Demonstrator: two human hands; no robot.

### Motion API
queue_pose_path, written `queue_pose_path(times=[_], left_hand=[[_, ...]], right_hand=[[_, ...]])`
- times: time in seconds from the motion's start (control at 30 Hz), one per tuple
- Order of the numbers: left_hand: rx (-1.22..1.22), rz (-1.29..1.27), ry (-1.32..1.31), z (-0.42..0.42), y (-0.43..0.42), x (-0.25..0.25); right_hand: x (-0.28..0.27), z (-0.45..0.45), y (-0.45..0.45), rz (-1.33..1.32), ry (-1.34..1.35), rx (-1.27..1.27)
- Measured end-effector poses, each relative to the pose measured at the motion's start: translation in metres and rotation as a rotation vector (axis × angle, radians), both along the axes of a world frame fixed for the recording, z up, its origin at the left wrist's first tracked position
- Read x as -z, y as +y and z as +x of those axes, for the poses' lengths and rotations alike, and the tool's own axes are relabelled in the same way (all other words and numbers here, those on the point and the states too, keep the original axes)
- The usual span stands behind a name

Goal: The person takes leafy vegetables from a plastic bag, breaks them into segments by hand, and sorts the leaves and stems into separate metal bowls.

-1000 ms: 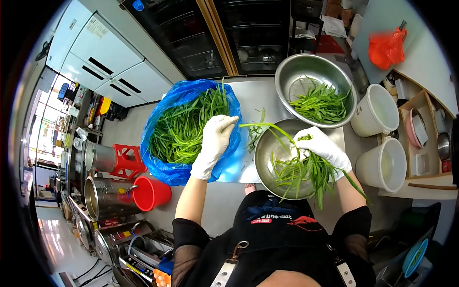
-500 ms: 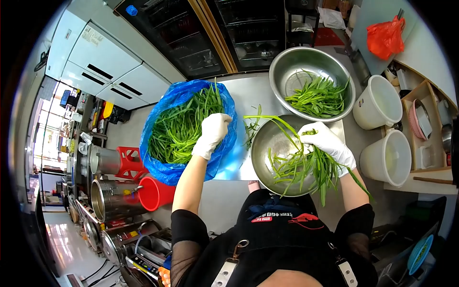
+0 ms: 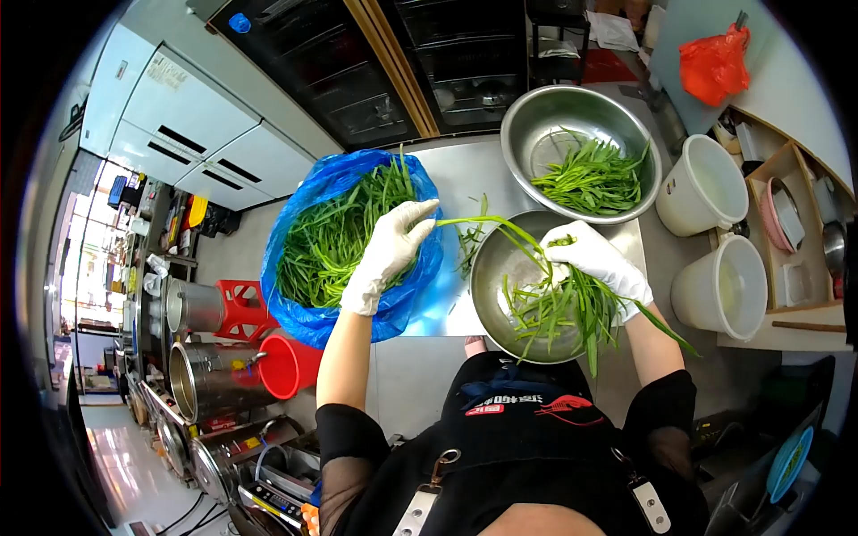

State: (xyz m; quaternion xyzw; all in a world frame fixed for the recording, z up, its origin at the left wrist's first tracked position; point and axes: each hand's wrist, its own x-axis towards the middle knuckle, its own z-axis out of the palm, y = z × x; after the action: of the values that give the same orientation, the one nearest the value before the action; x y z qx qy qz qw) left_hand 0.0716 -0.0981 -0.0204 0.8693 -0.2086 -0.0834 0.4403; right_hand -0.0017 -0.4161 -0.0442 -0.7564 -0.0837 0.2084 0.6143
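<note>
My gloved left hand (image 3: 393, 246) is pinched on the end of a long leafy green stalk (image 3: 483, 220), over the right edge of a blue plastic bag (image 3: 290, 210). The bag is full of similar long greens (image 3: 331, 241). My gloved right hand (image 3: 597, 261) is closed round a bunch of leafy greens (image 3: 585, 313), which droops over a shallow metal bowl (image 3: 487, 277). That stalk runs across from my right hand to my left. Behind the bowl, a deeper metal basin (image 3: 518, 134) holds a pile of greens (image 3: 594, 179).
Loose green bits (image 3: 471, 241) lie on the metal table (image 3: 460, 174) between bag and bowl. Two white buckets (image 3: 702, 188) stand at the right, beside a wooden shelf (image 3: 778, 183). A red bucket (image 3: 290, 366) and metal pots (image 3: 214, 380) are at the left.
My left hand has come away from the bag's greens slightly and now pinches the stalk's free end. My right hand has shifted a little left with its bunch.
</note>
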Motion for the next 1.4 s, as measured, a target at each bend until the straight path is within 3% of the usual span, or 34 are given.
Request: queue_pose_path(times=[0.03,0.1,0.17,0.2,0.43,0.53,0.63,0.67,0.77,0.8,0.83,0.87,0.9,0.93,0.97,1.0,1.13,1.23,1.27,1.37,1.4], left_hand=[[0.033,-0.070,-0.021,-0.004,-0.003,-0.004],[0.143,-0.027,-0.031,-0.008,-0.006,-0.007],[0.138,-0.026,-0.065,-0.015,-0.012,-0.004],[0.109,0.030,-0.191,-0.018,-0.016,-0.006],[0.054,0.301,-0.432,-0.022,-0.005,0.002],[0.020,0.283,-0.349,-0.024,0.001,0.006],[-0.068,0.251,-0.262,-0.027,0.008,0.012],[-0.090,0.258,-0.201,-0.028,0.009,0.010],[-0.117,0.269,-0.055,-0.033,0.000,0.004],[-0.120,0.233,0.001,-0.033,-0.006,0.004],[-0.120,0.198,0.050,-0.032,-0.013,0.003],[-0.142,0.146,0.131,-0.034,-0.020,0.003],[-0.158,0.080,0.235,-0.035,-0.025,0.003],[-0.103,0.061,0.298,-0.035,-0.026,0.003],[-0.049,0.042,0.362,-0.035,-0.027,0.002],[-0.048,-0.116,0.506,-0.041,-0.029,-0.003],[-0.024,-0.231,0.592,-0.050,-0.022,0.022],[0.000,-0.341,0.591,-0.057,-0.022,0.039],[0.012,-0.403,0.580,-0.061,-0.025,0.042],[0.038,-0.517,0.573,-0.072,-0.033,0.046],[0.047,-0.505,0.568,-0.077,-0.035,0.049]], right_hand=[[0.000,0.001,0.004,-0.013,-0.058,0.003],[-0.009,-0.002,0.010,0.086,0.124,0.026],[-0.004,0.003,0.015,0.072,0.114,0.021],[0.000,0.004,0.016,0.066,0.095,0.025],[0.007,0.011,0.029,0.022,-0.011,0.143],[0.017,0.017,0.033,0.131,0.095,0.259],[0.050,0.030,0.008,0.165,-0.111,0.490],[0.063,0.036,-0.006,0.197,-0.015,0.610],[0.012,0.034,0.014,-0.053,-0.317,0.677],[0.003,0.031,0.030,-0.274,-0.610,0.651],[-0.018,0.025,0.051,-0.428,-0.928,0.578],[-0.032,0.015,0.068,-0.524,-0.867,0.411],[-0.029,0.014,0.085,-0.620,-1.120,0.310],[-0.014,0.012,0.100,-0.769,-1.158,0.191],[-0.011,0.009,0.110,-0.914,-1.125,0.046],[0.001,0.008,0.113,-0.885,-1.124,0.013],[0.019,-0.001,0.114,-0.871,-1.084,-0.075],[0.016,-0.008,0.102,-0.596,-0.943,0.025],[0.011,-0.011,0.096,-0.487,-0.720,0.024],[0.031,-0.008,0.083,-0.083,-0.528,0.308],[0.006,-0.007,0.073,0.053,-0.088,0.421]])
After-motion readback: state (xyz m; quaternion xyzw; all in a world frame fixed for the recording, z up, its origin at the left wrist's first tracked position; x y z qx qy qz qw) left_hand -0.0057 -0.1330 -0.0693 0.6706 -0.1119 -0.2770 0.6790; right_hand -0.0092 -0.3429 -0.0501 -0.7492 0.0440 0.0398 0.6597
